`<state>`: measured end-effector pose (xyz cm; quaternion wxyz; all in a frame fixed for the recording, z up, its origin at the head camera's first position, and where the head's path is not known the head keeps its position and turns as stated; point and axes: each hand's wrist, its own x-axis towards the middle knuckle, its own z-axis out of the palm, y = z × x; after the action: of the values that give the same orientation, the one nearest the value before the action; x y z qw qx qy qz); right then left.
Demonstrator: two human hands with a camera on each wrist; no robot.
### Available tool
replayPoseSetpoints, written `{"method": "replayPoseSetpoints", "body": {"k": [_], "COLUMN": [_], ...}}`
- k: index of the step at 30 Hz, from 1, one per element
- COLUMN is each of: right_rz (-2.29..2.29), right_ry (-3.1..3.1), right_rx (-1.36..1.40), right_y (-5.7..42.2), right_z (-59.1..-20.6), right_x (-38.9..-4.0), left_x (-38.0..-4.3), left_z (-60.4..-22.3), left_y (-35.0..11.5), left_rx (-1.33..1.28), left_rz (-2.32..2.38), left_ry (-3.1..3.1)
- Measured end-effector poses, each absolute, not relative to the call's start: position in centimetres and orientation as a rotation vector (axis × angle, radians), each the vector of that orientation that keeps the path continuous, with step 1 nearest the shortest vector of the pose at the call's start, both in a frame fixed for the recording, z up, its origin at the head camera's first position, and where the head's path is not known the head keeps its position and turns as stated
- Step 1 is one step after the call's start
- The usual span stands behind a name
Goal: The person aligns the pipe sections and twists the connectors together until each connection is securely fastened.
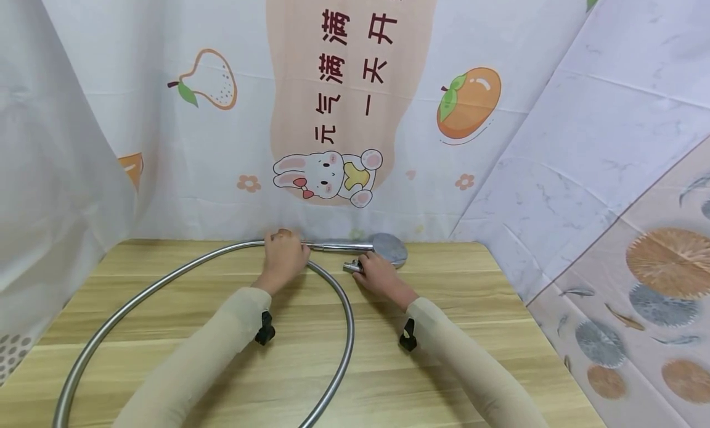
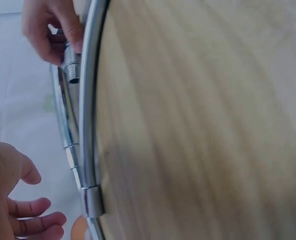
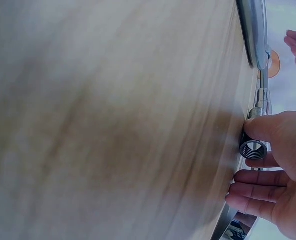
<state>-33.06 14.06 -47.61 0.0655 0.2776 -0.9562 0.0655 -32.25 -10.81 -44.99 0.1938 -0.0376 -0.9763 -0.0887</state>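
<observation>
A silvery flexible shower hose point(image 1: 345, 311) loops across the table; one end lies by the chrome handle of a hand shower point(image 1: 346, 247), whose round grey head point(image 1: 390, 249) is at the back edge. Above the hose near that end is my left hand point(image 1: 285, 255). Its fingers are loosely bent and apart from the hose in the left wrist view, where the hose's metal end sleeve point(image 2: 91, 201) shows. Just in front of the shower handle, my right hand point(image 1: 379, 274) pinches a small chrome threaded fitting point(image 2: 72, 65) between thumb and index finger. The fitting's round, internally threaded opening point(image 3: 253, 149) faces the right wrist camera.
The wood-grain table point(image 1: 444, 329) ends at a white printed curtain point(image 1: 222, 144) behind it. More cloth hangs on the left and right sides. The hose's wide curve runs along the left part of the table and off the near edge of view.
</observation>
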Motion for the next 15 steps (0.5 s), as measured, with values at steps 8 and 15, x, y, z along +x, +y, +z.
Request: {"method": "replayPoseSetpoints", "body": {"k": [8,15], "right_rz": [0.176,0.175], "right_ry": [-2.902,-2.897], "right_rx": [0.826,0.828], "right_y": [14.0,14.0], "right_z": [-47.5,-47.7], "right_x": [-33.1,-33.1], "left_x": [-31.7,-31.4], "left_z": [-46.2,-46.7], "left_y": [-9.9,-9.1], "left_rx": [-0.036,-0.026], "left_rz": [-0.191,-0.252], "left_ry": [-2.89,-2.982]}}
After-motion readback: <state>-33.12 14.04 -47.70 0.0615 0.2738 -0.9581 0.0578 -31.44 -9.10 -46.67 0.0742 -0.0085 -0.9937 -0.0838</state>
